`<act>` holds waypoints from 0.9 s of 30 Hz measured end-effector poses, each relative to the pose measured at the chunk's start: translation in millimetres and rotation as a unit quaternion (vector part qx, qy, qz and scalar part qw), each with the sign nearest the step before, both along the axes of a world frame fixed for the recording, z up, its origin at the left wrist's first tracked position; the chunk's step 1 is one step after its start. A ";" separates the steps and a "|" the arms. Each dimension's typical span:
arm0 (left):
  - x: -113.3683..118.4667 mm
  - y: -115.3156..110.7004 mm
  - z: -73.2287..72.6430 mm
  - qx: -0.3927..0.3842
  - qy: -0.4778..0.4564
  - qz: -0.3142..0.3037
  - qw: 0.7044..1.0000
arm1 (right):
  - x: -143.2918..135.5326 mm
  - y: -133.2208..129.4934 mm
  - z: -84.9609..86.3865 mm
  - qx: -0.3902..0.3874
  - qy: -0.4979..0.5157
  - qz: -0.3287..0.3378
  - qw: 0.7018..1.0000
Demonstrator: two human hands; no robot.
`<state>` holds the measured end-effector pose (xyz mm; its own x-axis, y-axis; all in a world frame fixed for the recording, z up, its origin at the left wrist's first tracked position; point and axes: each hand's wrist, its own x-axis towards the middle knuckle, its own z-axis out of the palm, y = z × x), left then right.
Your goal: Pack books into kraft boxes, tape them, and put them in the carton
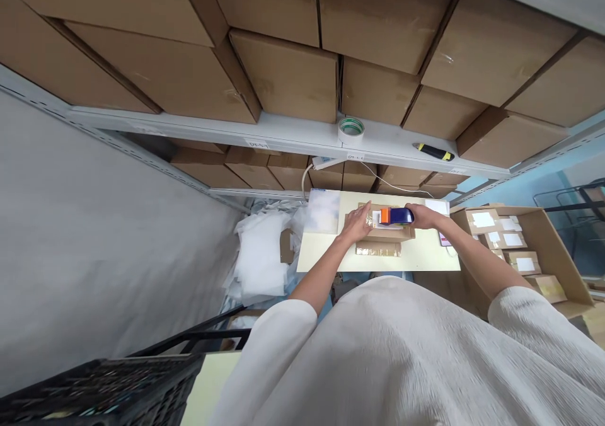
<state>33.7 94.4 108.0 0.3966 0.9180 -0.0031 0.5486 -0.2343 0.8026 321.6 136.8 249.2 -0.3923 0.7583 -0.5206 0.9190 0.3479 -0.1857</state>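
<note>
Right of centre in the frame, a small cardboard box (387, 234) is lying on the pale yellow counter (326, 254), between the person's two hands. Work on it seems to be partway along: the top is looking shut, a white label (376, 219) is showing there, and shiny tape (369, 220) is catching light near the left end. The tape dispenser (396, 216) is sitting over the top, so the taping is probably not finished; how much is left, I cannot tell. The right hand (422, 216) is closing around the dispenser's handle end, while the left hand (358, 224) is lying flat-fingered on the box's left end, gripping nothing that shows.

The dispenser is showing smooth, dark blue plastic with a bright orange front. The box is looking matt, brown and oblong, and a glossy, flat tan strip (378, 249) is lying along its near side. At the right of the frame, small boxes (483, 219) with white labels are sitting closed inside a large open carton (562, 237). Left of centre, crinkled, milky plastic bags (259, 256) are heaping up softly.
</note>
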 end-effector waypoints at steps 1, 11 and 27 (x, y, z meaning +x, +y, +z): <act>-1.7 0.3 -0.2 -0.003 0.013 -0.013 1.000 | -0.9 0.4 1.0 -0.007 -0.008 0.003 1.000; -11.7 2.9 -9.2 -0.040 0.075 -0.037 0.996 | 17.3 -2.1 13.9 -0.029 -0.043 0.033 0.998; -12.6 11.4 -2.9 -0.047 0.215 -0.070 0.973 | 161.4 -25.8 9.6 -0.039 -0.039 -0.024 0.998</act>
<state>21.2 105.8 105.1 0.4615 0.8426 -0.2776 0.8061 -0.2676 0.5279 482.9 111.0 258.9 -0.3113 0.7312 -0.6070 0.9473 0.2895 -0.1371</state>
